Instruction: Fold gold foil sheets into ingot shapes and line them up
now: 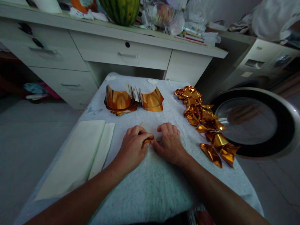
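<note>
Near the middle of the cloth-covered table, my left hand (135,143) and my right hand (170,142) meet over a small piece of gold foil paper (147,141). The left fingers are curled onto its edge, and the right thumb presses its other end. Part of a pale sheet (150,127) shows just beyond the fingers; whether it is the paper's back side is hidden. Two curved stacks of gold foil sheets (119,100) stand farther back. Folded gold foil pieces (199,114) lie in a heap along the right side.
Folded pale paper sheets (75,153) lie at the table's left. Behind is a white drawer desk (150,56) bearing a watermelon (122,11) and a glass bowl (161,14). The open round door (250,122) of a washing machine (260,65) reaches close to the table's right edge.
</note>
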